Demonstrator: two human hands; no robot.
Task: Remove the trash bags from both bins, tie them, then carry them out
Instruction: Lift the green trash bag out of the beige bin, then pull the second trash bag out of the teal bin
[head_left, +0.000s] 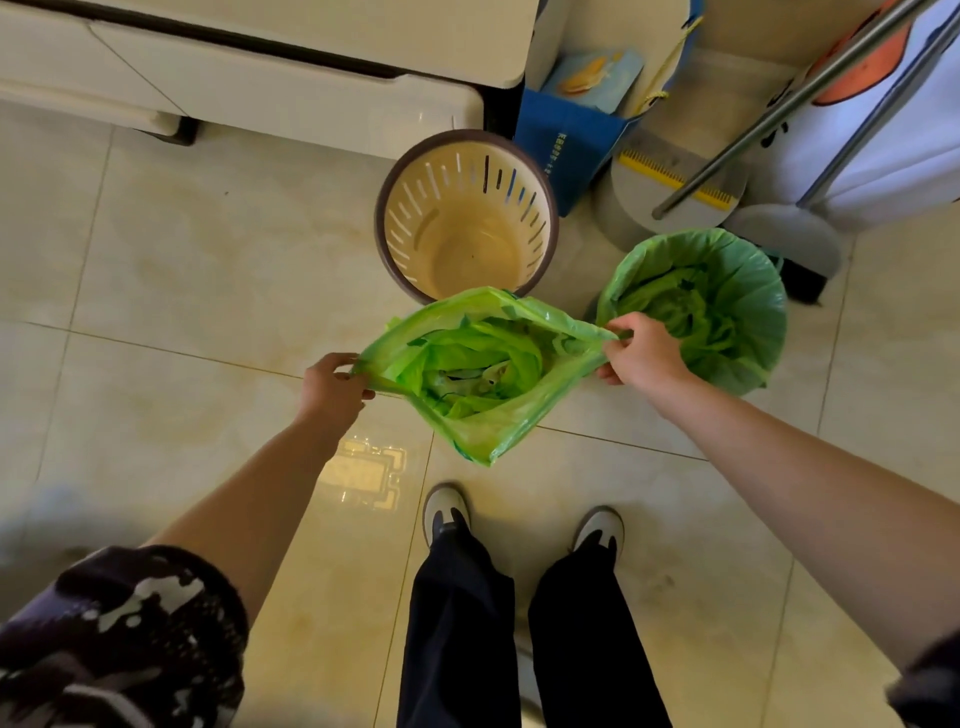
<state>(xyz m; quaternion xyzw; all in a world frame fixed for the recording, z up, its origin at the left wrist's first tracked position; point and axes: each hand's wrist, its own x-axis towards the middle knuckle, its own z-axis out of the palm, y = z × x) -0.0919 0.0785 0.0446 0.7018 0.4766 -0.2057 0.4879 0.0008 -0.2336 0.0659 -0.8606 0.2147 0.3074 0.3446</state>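
The bag (483, 374) is being held open, its rim pinched by left hand (332, 387) and right hand (644, 353); trash could be spilled if either pinch slips before tying.

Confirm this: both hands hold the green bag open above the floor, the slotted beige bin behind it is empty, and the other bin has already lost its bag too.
Not quite. The head view shows the other bin is lined with its own green bag. The rest holds: left hand and right hand hold the removed bag open, and the beige bin is empty.

Both bare forearms reach forward and down, set apart. The left hand (332, 387) and right hand (644, 353) each pinch closed, knuckles up.
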